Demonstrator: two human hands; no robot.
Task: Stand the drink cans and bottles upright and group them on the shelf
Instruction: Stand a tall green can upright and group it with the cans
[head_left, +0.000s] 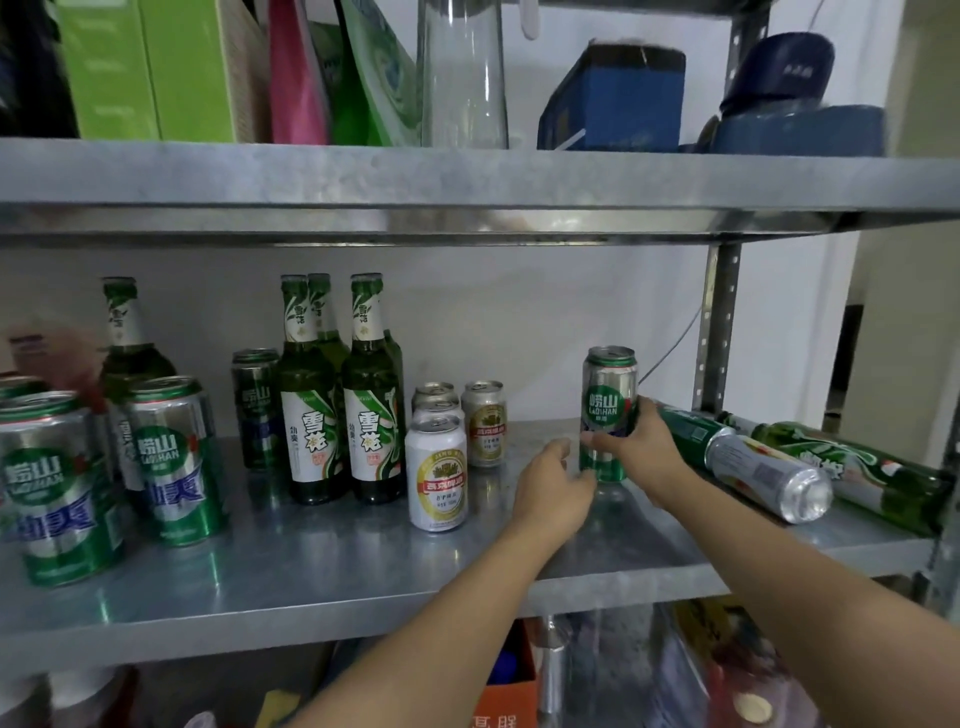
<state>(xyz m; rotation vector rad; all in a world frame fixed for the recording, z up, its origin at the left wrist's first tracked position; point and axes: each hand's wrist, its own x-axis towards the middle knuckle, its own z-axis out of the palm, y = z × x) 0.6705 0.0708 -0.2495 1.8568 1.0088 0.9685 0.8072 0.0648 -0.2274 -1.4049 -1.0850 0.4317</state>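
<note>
A tall green and silver can (609, 395) stands upright on the metal shelf (322, 561). My right hand (636, 441) is wrapped around its lower half. Just left of the can's base hovers my left hand (553, 480), fingers apart, fingertips touching or nearly touching the can. To the right, another green can (763, 467) and a green bottle (862, 467) lie on their sides. Upright green bottles (340, 400) stand at the middle, with white and gold cans (437, 473) beside them. More green cans (174, 457) and a bottle stand at the left.
The shelf above (467, 176) holds green boxes, a clear glass vase (464, 73) and blue boxes (618, 98). A perforated metal upright (717, 332) stands at the right back. Below the shelf are an orange box and other items.
</note>
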